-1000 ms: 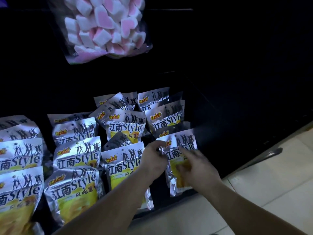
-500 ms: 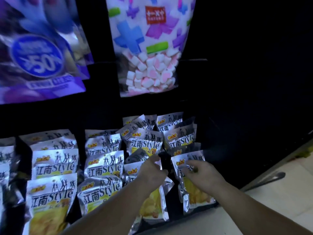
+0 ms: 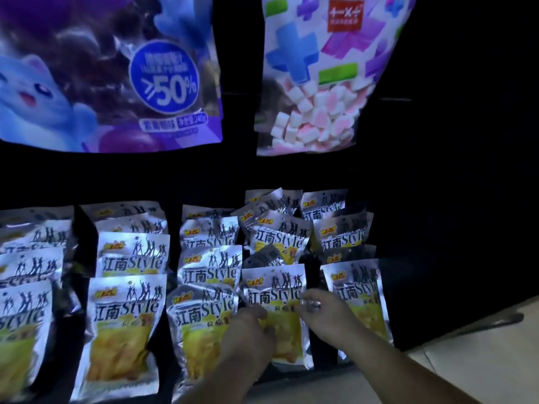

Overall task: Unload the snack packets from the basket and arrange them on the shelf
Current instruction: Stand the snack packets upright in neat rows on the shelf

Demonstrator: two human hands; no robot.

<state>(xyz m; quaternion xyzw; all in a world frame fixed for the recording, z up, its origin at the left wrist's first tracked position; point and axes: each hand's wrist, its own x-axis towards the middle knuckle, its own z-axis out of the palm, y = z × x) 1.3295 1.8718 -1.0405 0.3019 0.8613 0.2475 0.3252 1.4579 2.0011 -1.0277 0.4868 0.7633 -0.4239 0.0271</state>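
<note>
Both hands meet on one silver snack packet [image 3: 274, 290] at the front of a dark shelf [image 3: 318, 352] — the left hand [image 3: 250, 333] grips its lower left edge with curled fingers, while the right hand [image 3: 323, 313] pinches its right edge, fingertips bent onto the foil. The packet stands upright between the two hands, its yellow window partly covered by the left hand.

The other packets [image 3: 128, 313], all of the same design, stand in five rows running back from the hands: three rows to the left of the left hand, the held packet's own row, and one row just right of the right hand. Four can be counted in that right-hand row, and four in each of the two rows nearest the left hand. Those beyond the held packet overlap and tilt too much to count (the far-left row is cut off by the frame).

Two large bags hang above the hands — a purple bag [image 3: 110, 71] with a blue cartoon cat, up to the left, and a marshmallow bag [image 3: 320, 83] straight above. Pale floor [image 3: 481, 345] shows right of the right forearm.
</note>
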